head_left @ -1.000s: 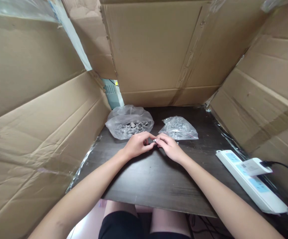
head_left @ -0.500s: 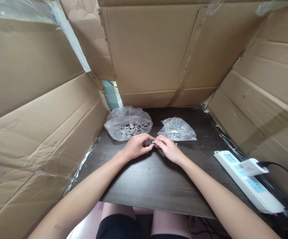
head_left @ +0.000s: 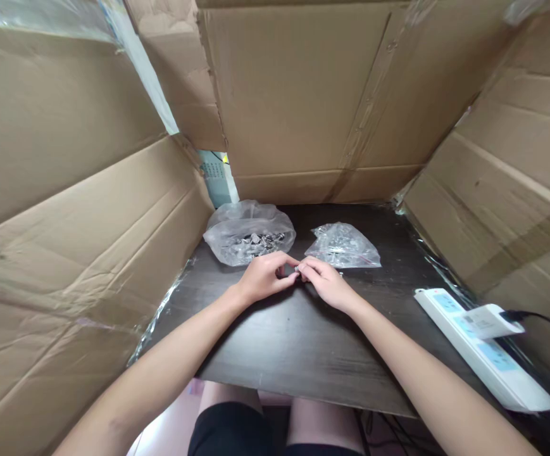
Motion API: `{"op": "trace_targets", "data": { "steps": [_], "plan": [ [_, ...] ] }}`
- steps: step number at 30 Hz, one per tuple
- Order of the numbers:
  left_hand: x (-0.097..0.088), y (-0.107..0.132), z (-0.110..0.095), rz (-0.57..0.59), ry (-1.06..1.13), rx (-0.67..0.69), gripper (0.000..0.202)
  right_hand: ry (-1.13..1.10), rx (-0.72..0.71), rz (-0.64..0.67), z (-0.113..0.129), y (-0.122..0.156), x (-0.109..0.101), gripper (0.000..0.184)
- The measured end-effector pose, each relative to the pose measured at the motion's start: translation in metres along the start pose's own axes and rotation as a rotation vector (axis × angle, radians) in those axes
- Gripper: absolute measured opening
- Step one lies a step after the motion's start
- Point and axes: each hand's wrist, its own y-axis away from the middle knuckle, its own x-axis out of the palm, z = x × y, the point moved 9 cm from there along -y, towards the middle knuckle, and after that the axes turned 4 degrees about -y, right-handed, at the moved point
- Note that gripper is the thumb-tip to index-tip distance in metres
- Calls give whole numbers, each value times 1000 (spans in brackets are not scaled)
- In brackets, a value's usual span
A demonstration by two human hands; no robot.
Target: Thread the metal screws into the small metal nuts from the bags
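Observation:
My left hand [head_left: 266, 277] and my right hand [head_left: 325, 282] meet fingertip to fingertip above the dark tabletop. Between them is a small silvery screw [head_left: 296, 269], pinched by thumb and forefinger on both sides and mostly covered by the fingers. Just beyond my left hand lies an open clear plastic bag [head_left: 227, 244] with many shiny metal screws [head_left: 265, 242] inside. Beyond my right hand sits a smaller clear zip bag [head_left: 345, 246] of small parts too blurred to name. A tiny bright piece lies on the table beside my right hand's knuckles.
A white power strip [head_left: 486, 351] with a plugged-in white adapter [head_left: 490, 321] and black cable runs along the right side of the dark table [head_left: 275, 351]. Cardboard walls [head_left: 298, 95] enclose the left, back and right sides.
The whole view has shifted slightly to the right. Both hands keep their pinch on the screw, with only small finger movement.

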Motion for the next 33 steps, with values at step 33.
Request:
{"op": "trace_targets", "data": {
  "steps": [33],
  "plan": [
    [0,1,-3,-31,-2,31,20,-19,-49,9,2,0,-1,41]
  ]
}}
